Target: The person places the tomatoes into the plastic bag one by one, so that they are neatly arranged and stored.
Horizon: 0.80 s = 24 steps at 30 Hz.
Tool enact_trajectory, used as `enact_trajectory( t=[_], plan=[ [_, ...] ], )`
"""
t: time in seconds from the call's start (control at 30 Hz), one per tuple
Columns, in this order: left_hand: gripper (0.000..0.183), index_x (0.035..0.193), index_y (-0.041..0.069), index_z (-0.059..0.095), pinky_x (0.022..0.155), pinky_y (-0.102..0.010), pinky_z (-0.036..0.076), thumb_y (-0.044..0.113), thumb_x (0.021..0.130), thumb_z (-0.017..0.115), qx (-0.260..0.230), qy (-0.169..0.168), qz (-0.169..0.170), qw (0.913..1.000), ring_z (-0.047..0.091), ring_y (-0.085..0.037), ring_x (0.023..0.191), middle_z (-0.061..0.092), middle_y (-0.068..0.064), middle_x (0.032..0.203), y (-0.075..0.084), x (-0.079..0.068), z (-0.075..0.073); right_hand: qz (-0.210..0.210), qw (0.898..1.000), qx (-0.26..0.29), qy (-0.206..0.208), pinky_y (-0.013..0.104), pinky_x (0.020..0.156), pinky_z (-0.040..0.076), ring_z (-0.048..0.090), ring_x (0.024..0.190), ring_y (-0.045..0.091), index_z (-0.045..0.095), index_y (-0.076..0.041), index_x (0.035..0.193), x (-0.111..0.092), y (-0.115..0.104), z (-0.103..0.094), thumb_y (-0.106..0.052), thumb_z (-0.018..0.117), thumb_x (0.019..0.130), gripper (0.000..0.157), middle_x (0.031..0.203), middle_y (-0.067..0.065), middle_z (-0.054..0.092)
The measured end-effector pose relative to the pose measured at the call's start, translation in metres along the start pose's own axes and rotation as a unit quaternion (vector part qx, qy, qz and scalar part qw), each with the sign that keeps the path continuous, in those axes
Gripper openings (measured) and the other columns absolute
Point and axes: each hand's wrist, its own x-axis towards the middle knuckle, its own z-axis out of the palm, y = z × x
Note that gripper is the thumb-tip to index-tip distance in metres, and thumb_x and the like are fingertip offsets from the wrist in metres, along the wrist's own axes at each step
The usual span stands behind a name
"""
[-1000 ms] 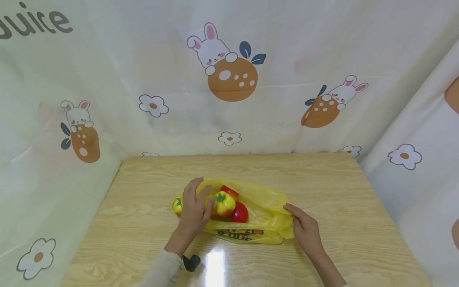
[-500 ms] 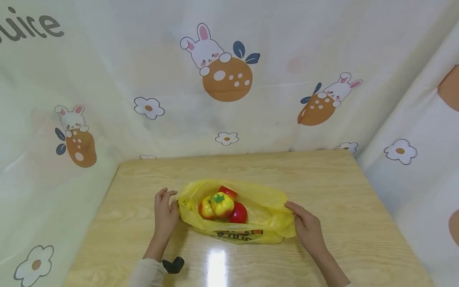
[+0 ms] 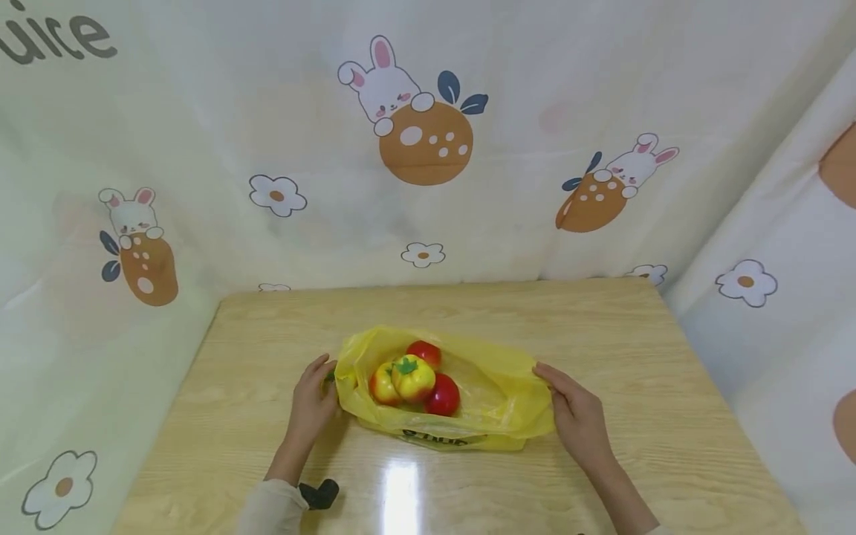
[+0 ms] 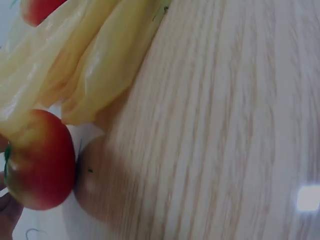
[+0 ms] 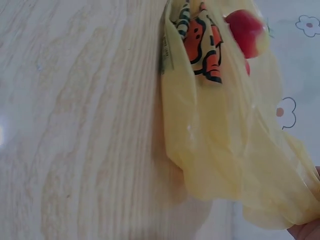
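A yellow plastic bag (image 3: 498,394) lies with its mouth spread wide. Inside are two yellow-and-red toy bell peppers (image 3: 413,377) with green tops, beside two red round fruits (image 3: 443,395). Left of the bag, my left hand (image 3: 313,397) grips another toy bell pepper (image 4: 42,160). Most of that pepper is hidden by the hand in the head view; the left wrist view shows it at the bag's side, fingers behind it. My right hand (image 3: 578,416) pinches the bag's right rim between thumb and fingers, keeping that side raised.
All this is on a light wooden table (image 3: 267,327). A patterned curtain (image 3: 321,245) with rabbits and flowers hangs along the table's back and sides. A black strap end (image 3: 319,494) sticks out at the left wrist.
My left hand has left the bag's mouth, moved left and down, and taken hold of the pepper outside the bag. My right hand keeps its place on the rim.
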Motion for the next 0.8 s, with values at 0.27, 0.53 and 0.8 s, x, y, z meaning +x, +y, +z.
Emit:
enact_trajectory(
  t=[0.27, 0.53, 0.8],
  plan=[
    [0.045, 0.126, -0.004, 0.059, 0.101, -0.064, 0.041, -0.005, 0.082, 0.069, 0.012, -0.042, -0.014, 0.9989, 0.050, -0.052, 0.121, 0.051, -0.033, 0.130, -0.004, -0.005, -0.002, 0.017, 1.000, 0.001, -0.011, -0.001, 0.095, 0.032, 0.053, 0.125, 0.019, 0.067, -0.002, 0.123, 0.002, -0.003, 0.001, 0.015, 0.045, 0.093, 0.041, 0.131, 0.017, 0.063],
    [0.046, 0.128, -0.001, 0.059, 0.100, -0.060, 0.043, 0.003, 0.085, 0.073, 0.041, -0.052, -0.028, 0.9974, 0.052, -0.047, 0.120, 0.052, -0.029, 0.130, -0.012, -0.004, -0.002, 0.002, 1.000, 0.004, -0.006, -0.002, 0.091, 0.034, 0.057, 0.120, 0.030, 0.067, 0.000, 0.121, 0.000, 0.002, 0.004, 0.018, 0.045, 0.092, 0.041, 0.129, 0.019, 0.064],
    [0.049, 0.131, 0.002, 0.058, 0.098, -0.058, 0.044, 0.011, 0.086, 0.075, 0.007, 0.006, -0.084, 0.9964, 0.050, -0.044, 0.122, 0.050, -0.026, 0.135, -0.025, -0.006, -0.018, 0.009, 0.999, 0.018, -0.027, 0.000, 0.078, 0.036, 0.056, 0.120, 0.039, 0.064, 0.003, 0.125, -0.005, 0.004, 0.003, 0.015, 0.043, 0.095, 0.038, 0.131, 0.022, 0.061]
  ],
)
